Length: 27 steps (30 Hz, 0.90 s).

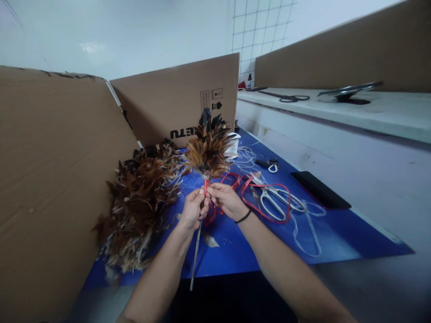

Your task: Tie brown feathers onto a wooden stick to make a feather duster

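A feather duster (209, 148) of brown, golden and black feathers stands upright in front of me, its thin stick (195, 255) pointing down toward me. Red ribbon (206, 185) is wound round the base of the feathers. My left hand (194, 207) is closed round the stick just below the wrap. With thumb and fingers, my right hand (226, 197) pinches the red ribbon at the wrap. More red ribbon trails loosely behind and to the right of my hands. A big heap of loose brown feathers (141, 197) lies to the left.
Silver-handled scissors (274, 202), a black-handled cutting tool (266, 163), and a black phone (319, 189) lie right on the blue tabletop (232, 255). Clear plastic strips (313, 233) lie about. Cardboard panels (161, 98) wall off the left and back. A white ledge (303, 110) runs along the right.
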Available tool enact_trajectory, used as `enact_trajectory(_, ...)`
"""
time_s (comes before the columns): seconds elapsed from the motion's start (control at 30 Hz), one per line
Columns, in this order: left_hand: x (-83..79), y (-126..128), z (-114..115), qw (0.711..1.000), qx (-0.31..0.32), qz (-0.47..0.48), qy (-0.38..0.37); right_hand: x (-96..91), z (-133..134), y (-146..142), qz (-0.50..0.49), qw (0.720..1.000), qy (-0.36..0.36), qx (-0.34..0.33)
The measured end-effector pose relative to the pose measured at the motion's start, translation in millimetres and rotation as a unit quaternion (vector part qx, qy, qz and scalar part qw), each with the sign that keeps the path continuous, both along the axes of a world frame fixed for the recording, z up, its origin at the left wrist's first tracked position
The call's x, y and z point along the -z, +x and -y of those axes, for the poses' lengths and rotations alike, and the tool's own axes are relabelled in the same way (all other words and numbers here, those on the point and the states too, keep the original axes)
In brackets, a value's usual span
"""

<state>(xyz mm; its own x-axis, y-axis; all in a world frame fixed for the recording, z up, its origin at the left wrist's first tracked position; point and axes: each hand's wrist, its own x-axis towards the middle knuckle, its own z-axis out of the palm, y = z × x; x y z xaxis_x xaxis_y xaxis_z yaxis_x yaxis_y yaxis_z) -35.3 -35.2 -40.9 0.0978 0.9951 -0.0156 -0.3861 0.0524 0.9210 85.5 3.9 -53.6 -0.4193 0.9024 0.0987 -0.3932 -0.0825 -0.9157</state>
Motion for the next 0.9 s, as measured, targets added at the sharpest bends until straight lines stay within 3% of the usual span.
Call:
enact_trajectory(0.1, 0.7, -3.2, -2.2, 0.997, 0.055, 0.051, -0.024, 0.5, 0.2, 0.2, -0.02, 1.0, -0.003, -0.024)
enact_trajectory(0.17, 1.7, -2.8, -2.7, 0.996, 0.06, 0.05, -0.031, 1.0, 0.5, -1.1, -0.023, 1.0, 0.014, -0.002)
enact_trajectory(0.33, 3.2, 4.4, -0.4, 1.0, -0.027, -0.011, 0.0, 1.6, 0.3, -8.8, 0.01, 0.996, 0.045, 0.079)
enact_trajectory(0.43, 2.6, 3.9, -0.5, 0.999, -0.045, -0.018, 0.002, -0.7, -0.6, -12.9, 0.024, 0.993, 0.052, 0.099)
enact_trajectory(0.57, -0.9, -5.7, -3.9, 0.999, 0.001, 0.035, -0.014, -8.3, -3.4, -11.4, 0.042, 0.996, 0.056, 0.061)
enact_trajectory(0.77, -5.2, -18.3, -7.5, 0.983, 0.107, 0.143, -0.034, -22.1, -10.5, -7.3, 0.044, 0.994, 0.074, -0.069)
enact_trajectory(0.83, -4.8, -17.2, -7.3, 0.987, 0.086, 0.129, -0.032, -22.5, -12.6, -9.9, 0.041, 0.995, 0.074, -0.05)
enact_trajectory(0.9, -3.0, -13.6, -7.1, 0.996, 0.019, 0.086, -0.018, -20.2, -14.2, -13.1, 0.044, 0.997, 0.063, -0.011)
